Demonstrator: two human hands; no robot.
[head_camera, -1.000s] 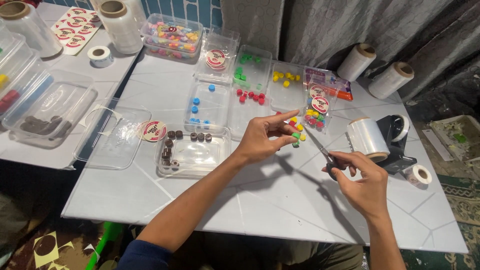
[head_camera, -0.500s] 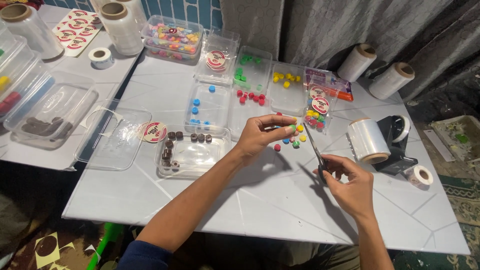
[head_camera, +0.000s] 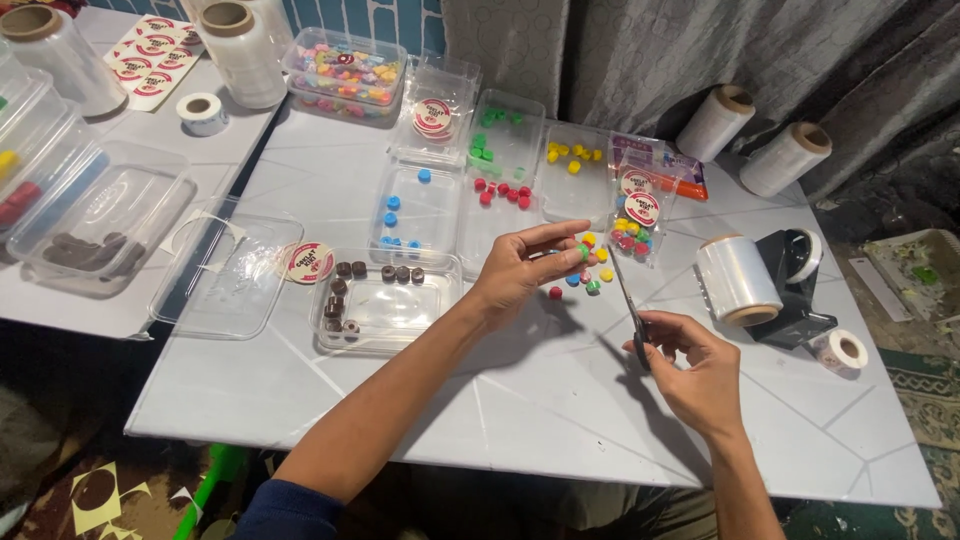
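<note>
Your left hand (head_camera: 520, 265) is held up over the white desk (head_camera: 560, 420), with the fingers pinched on a small green round candy (head_camera: 584, 252). It looks light and hard, and smooth enough to slip, so I think a soft pinch on its flat sides with two fingertips works best. Your right hand (head_camera: 690, 365) is closed around the handles of a pair of thin dark scissors (head_camera: 628, 300), and the blades point up and away from you, toward the candy. The blades look stiff and sharp, so hold them only by the handles. Just under your left hand lie a few loose little candies in red, blue, green and yellow (head_camera: 580, 282) on the desk. They would likely roll if bumped. Near your left arm sits a clear plastic tray with brown ring candies (head_camera: 385, 300), and the thin plastic looks bendy and easy to push. Farther back are more clear trays with blue candies (head_camera: 420, 205), red candies (head_camera: 505, 195) and yellow candies (head_camera: 570, 165). To the right stands a roll of clear plastic film (head_camera: 738, 280) beside a black tape holder (head_camera: 795, 285). The desk top looks smooth and hard. Grey curtains (head_camera: 620, 60) hang behind it, and the room is rather dark.
</note>
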